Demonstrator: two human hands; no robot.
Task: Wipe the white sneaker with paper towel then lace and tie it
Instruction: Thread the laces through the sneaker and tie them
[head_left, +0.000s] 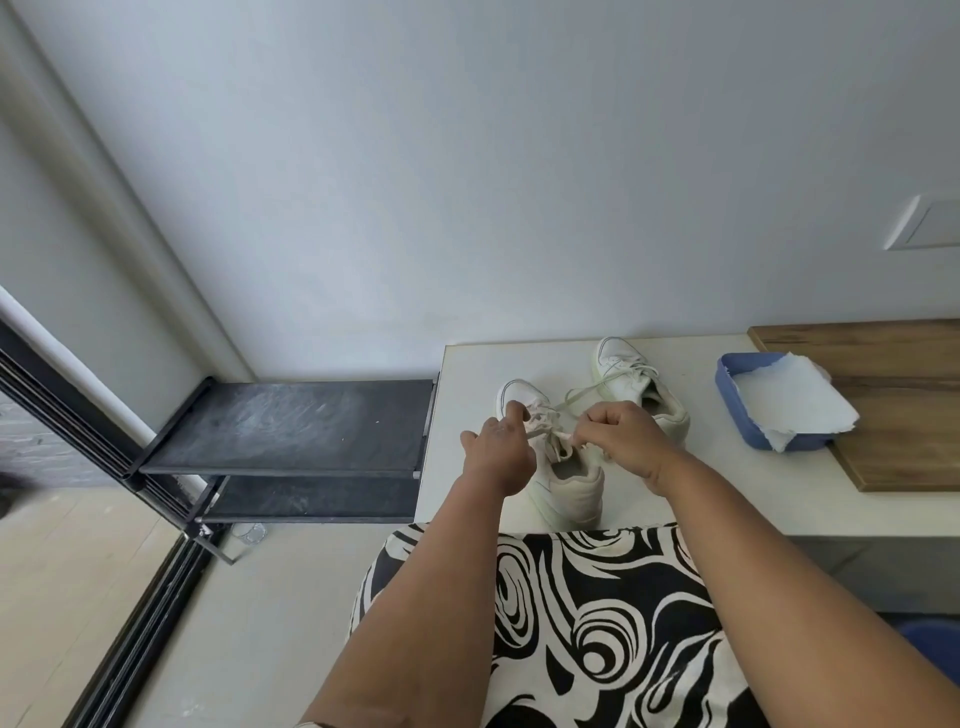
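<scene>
The near white sneaker lies on the table, toe pointing away, and both hands meet over its tongue, the left hand and the right hand each pinching the lace, equally near.

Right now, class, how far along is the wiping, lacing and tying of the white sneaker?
Wiping cannot be confirmed; the paper towel lies in the blue tray. In hand: the left hand and right hand each grip the lace over the near sneaker, so lacing or tying is underway. Left: finishing the knot. The far sneaker has a loose lace.
</scene>
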